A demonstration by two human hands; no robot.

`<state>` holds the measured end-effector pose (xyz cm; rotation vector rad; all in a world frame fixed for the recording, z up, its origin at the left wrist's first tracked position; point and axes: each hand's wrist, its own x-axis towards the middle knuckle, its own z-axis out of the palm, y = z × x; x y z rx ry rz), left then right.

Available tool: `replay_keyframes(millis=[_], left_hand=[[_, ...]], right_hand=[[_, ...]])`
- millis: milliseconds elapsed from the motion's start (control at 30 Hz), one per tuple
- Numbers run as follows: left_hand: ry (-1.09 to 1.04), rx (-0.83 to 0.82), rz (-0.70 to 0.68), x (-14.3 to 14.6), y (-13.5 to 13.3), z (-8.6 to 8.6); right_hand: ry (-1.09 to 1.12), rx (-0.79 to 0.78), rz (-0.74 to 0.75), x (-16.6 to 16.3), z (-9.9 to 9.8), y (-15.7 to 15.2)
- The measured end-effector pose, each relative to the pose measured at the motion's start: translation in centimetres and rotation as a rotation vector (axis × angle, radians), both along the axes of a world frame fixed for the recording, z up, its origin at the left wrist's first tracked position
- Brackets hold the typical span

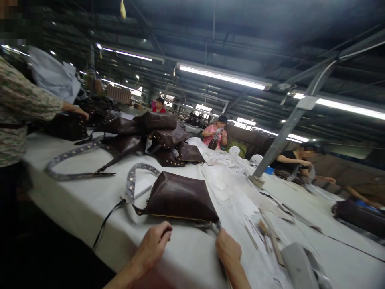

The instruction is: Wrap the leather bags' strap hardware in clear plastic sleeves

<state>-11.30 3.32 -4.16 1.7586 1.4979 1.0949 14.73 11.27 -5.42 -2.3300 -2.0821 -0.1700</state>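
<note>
A dark brown leather handbag lies on its side on the white-covered table, its gold zipper edge toward me. From its left end loops a studded strap wrapped in clear plastic. My right hand is closed at the bag's near right corner, gripping a plastic-wrapped strap end; a dark strip shows below the hand. My left hand hovers just in front of the zipper edge, apart from the bag. Its fingers are curled in, and nothing shows in them.
Several brown bags are piled behind. At left, a person's hand touches another bag. A metal post rises at right. A brush and a grey plastic device lie nearby. Other people work farther back.
</note>
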Motion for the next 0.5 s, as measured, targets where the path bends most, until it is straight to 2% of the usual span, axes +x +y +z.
replay_keyframes(millis=[100, 200, 267, 333, 433, 500], left_hand=[[0.104, 0.250, 0.282, -5.8, -0.1, 0.1], [0.291, 0.431, 0.507, -10.1, -0.1, -1.0], [0.482, 0.530, 0.480, -11.9, -0.1, -2.0], [0.651, 0.580, 0.375, -12.7, 0.1, -2.8], [0.783, 0.559, 0.304, -12.9, 1.1, -3.3], [0.819, 0.541, 0.275, -13.0, 2.1, -2.9]], right_hand=[[-0.005, 0.018, -0.015, -0.4, -0.9, 0.5], [-0.037, 0.232, -0.005, -0.5, -1.8, 0.5], [-0.002, 0.459, 0.085, -0.7, -2.6, 0.2], [0.138, 0.585, 0.268, -1.6, -3.7, -0.4], [0.483, 0.550, 0.520, -4.6, -6.0, -2.0], [0.743, 0.500, 0.558, -7.5, -7.4, -3.3]])
